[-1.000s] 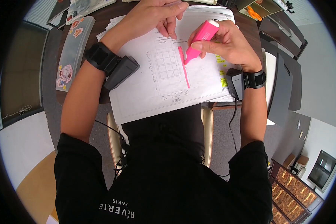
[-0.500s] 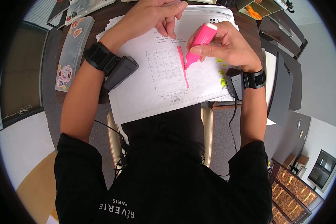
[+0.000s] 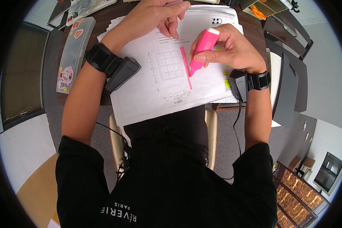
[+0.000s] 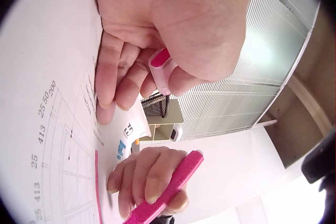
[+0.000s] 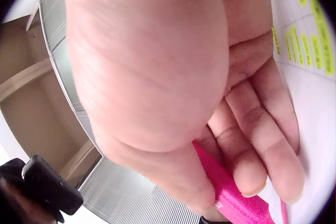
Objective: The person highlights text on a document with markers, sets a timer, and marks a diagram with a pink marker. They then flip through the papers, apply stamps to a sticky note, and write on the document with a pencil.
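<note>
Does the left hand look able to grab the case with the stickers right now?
Probably, but not quite yet: the left hand is pinching a cap, which it would likely need to put down first. Otherwise, only papers and tabletop seem to lie between it and the case.

I hold a chunky pink highlighter (image 3: 206,42) in my right hand (image 3: 233,47), uncapped and slanted, its white end up toward the far right and its tip down on the printed sheet (image 3: 136,102). The tip meets a pink stripe (image 3: 184,59) just right of a printed grid drawing; the stripe runs from far to near, broad at the far end and thinner nearer me. The white sheet lies flat and askew, its near edge overhanging the tabletop (image 3: 106,99). My left hand (image 3: 163,17) pinches the pale, translucent pink cap (image 4: 162,74).
</note>
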Motion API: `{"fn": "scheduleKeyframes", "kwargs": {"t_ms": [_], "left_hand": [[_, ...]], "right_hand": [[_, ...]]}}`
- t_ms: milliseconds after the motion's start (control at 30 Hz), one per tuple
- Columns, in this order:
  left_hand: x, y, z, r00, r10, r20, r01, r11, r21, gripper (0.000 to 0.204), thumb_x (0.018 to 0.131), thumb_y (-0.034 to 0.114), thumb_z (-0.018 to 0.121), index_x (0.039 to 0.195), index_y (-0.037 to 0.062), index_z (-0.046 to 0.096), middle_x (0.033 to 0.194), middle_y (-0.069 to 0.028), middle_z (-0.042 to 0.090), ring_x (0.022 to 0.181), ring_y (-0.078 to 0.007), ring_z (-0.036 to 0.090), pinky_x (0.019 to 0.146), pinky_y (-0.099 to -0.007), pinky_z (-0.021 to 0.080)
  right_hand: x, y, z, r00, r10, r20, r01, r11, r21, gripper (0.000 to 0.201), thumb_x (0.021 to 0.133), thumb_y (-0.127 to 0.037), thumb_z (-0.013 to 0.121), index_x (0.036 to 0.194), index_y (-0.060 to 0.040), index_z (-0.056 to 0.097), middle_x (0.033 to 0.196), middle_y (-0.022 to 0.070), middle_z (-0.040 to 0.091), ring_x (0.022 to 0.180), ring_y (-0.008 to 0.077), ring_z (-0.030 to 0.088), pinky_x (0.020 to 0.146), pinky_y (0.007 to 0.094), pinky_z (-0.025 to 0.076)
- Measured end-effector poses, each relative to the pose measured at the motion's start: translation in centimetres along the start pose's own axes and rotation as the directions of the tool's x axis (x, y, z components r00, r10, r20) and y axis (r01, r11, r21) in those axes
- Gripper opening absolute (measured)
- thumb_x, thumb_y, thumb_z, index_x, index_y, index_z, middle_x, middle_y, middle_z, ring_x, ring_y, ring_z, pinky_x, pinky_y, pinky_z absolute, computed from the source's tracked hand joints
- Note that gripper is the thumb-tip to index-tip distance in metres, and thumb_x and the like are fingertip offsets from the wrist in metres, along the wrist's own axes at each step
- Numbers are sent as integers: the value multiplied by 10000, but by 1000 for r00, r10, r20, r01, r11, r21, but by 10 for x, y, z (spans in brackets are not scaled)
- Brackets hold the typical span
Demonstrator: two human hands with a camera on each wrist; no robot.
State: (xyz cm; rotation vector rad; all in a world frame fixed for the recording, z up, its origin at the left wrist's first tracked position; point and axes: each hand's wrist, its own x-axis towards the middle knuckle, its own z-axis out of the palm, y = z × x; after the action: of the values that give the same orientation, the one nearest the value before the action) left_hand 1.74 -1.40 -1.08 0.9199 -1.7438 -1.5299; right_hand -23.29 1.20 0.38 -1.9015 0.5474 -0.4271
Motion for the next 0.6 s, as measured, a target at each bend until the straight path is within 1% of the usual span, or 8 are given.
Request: {"fn": "scheduleKeyframes", "kwargs": {"t_ms": [167, 267, 333, 467, 567, 600], "left_hand": [[0, -1, 0, 1000, 5, -7, -5, 1000, 12, 374, 1068, 342, 506, 930, 8, 604, 681, -72, 648, 599, -134, 675, 530, -234, 543], [0, 0, 0, 1000, -4, -8, 4, 1000, 9, 373, 1068, 339, 505, 931, 7, 606, 677, -71, 649, 601, -135, 677, 530, -233, 543], [0, 0, 0, 1000, -5, -10, 5, 1000, 13, 371, 1067, 338, 505, 932, 8, 607, 676, -72, 651, 602, -136, 679, 529, -232, 542], [-1, 2, 1, 1000, -4, -7, 4, 1000, 18, 371, 1067, 338, 504, 933, 8, 606, 679, -74, 653, 604, -139, 682, 529, -231, 541], [-1, 2, 0, 1000, 8, -4, -8, 1000, 18, 370, 1067, 337, 504, 933, 8, 606, 680, -76, 655, 609, -142, 687, 529, -231, 542], [0, 1, 0, 1000, 7, 0, -7, 1000, 16, 370, 1067, 337, 504, 933, 7, 605, 680, -76, 655, 611, -144, 688, 529, -231, 543]], "right_hand": [[0, 2, -1, 998, -40, 50, 40, 999, -2, 242, 882, -223, 799, 999, -16, 752, 812, 68, 730, 697, 128, 662, 674, 262, 520], [0, 5, 0, 996, -77, 54, 79, 996, -37, 254, 870, -237, 812, 992, -22, 752, 818, 67, 732, 706, 136, 655, 687, 271, 516], [1, 7, -1, 988, -123, 89, 132, 987, -96, 268, 864, -260, 819, 981, -28, 752, 817, 62, 729, 707, 137, 644, 697, 278, 511], [1, 5, 0, 987, -133, 93, 142, 986, -91, 270, 864, -280, 819, 945, -31, 753, 797, 55, 723, 695, 134, 635, 690, 280, 506], [1, 3, -1, 984, -122, 126, 136, 985, -110, 263, 860, -280, 824, 911, -31, 755, 775, 52, 717, 692, 131, 634, 682, 275, 502], [0, 1, -1, 985, -98, 140, 114, 988, -105, 227, 858, -243, 818, 917, -37, 743, 786, 47, 719, 712, 153, 653, 730, 288, 504]]}}
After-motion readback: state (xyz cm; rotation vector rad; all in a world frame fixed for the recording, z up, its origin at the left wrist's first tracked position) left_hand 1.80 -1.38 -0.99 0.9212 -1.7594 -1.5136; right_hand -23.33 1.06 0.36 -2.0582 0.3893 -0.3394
